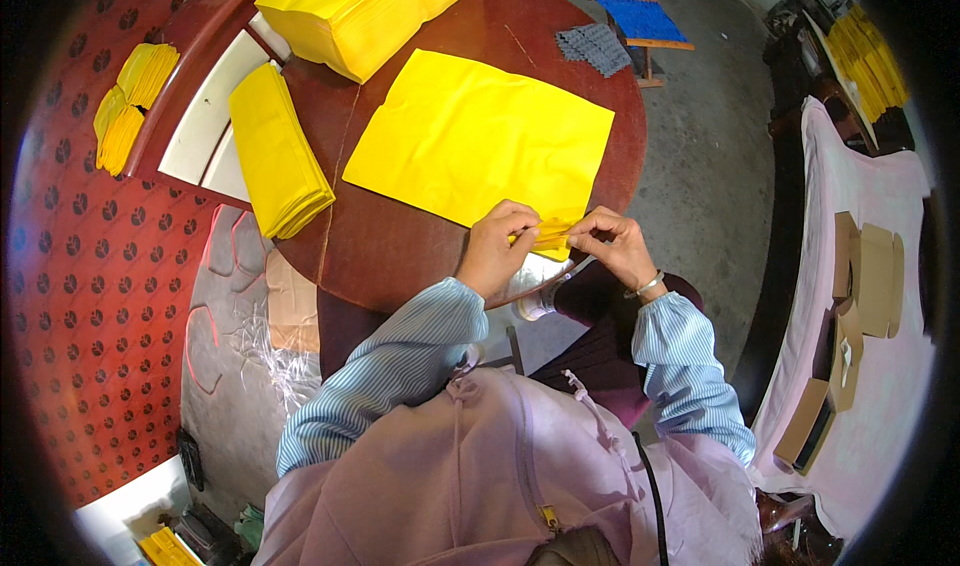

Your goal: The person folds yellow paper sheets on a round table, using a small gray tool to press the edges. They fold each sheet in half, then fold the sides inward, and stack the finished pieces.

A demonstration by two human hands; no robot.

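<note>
A large yellow sheet, paper or thin cloth, lies flat on the round red-brown table. At its near right corner the edge is gathered in small folds. My left hand presses its fingers together on those folds. Just to the right, my right hand pinches the same corner between thumb and fingers. Left of the sheet sits a stack of folded yellow sheets. Behind it, a much bigger yellow stack rests across the table's far left edge.
A grey cloth lies on the far right of the table, near a blue-topped folding stool. Cardboard boxes stand on a pink-draped bench at right. Yellow bundles lie left. Clear plastic lies below the table's left side.
</note>
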